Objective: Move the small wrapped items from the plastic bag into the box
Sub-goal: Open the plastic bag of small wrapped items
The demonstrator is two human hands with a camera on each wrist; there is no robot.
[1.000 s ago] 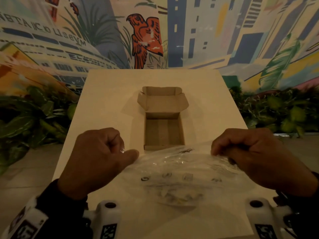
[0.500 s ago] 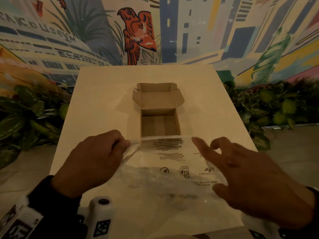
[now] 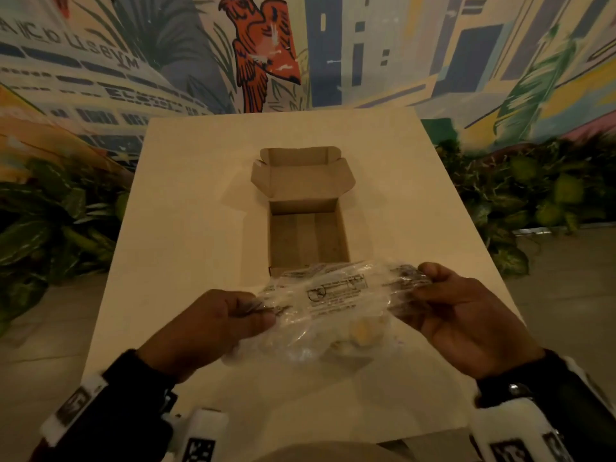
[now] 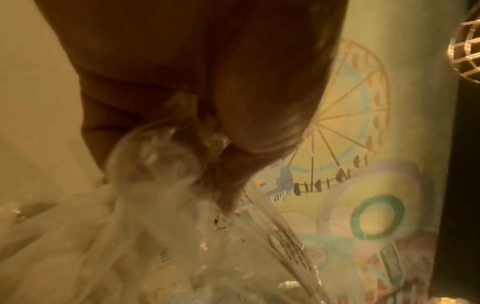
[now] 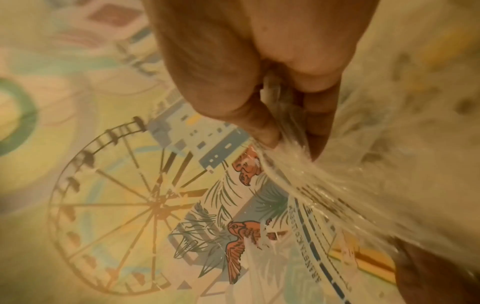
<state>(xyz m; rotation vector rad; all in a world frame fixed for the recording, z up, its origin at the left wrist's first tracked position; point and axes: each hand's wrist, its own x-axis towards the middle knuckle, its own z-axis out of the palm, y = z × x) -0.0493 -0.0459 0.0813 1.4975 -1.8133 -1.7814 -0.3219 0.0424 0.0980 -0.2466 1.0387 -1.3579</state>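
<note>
Since half a second ago the right hand (image 3: pixel 466 315) has gone from spread fingers over the plastic bag (image 3: pixel 333 308) to gripping its right end, and the bag has bunched up and lifted between both hands. A pale worktop (image 3: pixel 186 228) carries an open cardboard box (image 3: pixel 308 235) with its lid flap folded back toward the far edge; the box interior shows only bare cardboard. Behind the worktop a painted mural (image 3: pixel 400 45) covers the wall, with an orange bird (image 3: pixel 263 51), tall buildings and lettering, and leafy green plants (image 3: pixel 50 225) sit low on both sides. The left hand (image 3: pixel 213 331) has its fingers (image 4: pixel 233 181) curled and clamped on the left end of the bag, thumb pressed against the film. The right hand's fingers (image 5: pixel 249 115) pinch the other end, the film drawn into taut pleats between thumb and forefinger. The bag hangs just in front of the box's near wall, above the worktop, printed text facing up. Pale yellowish small wrapped items (image 3: pixel 360 335) sag in the bag's lower part, nearer the right hand.
</note>
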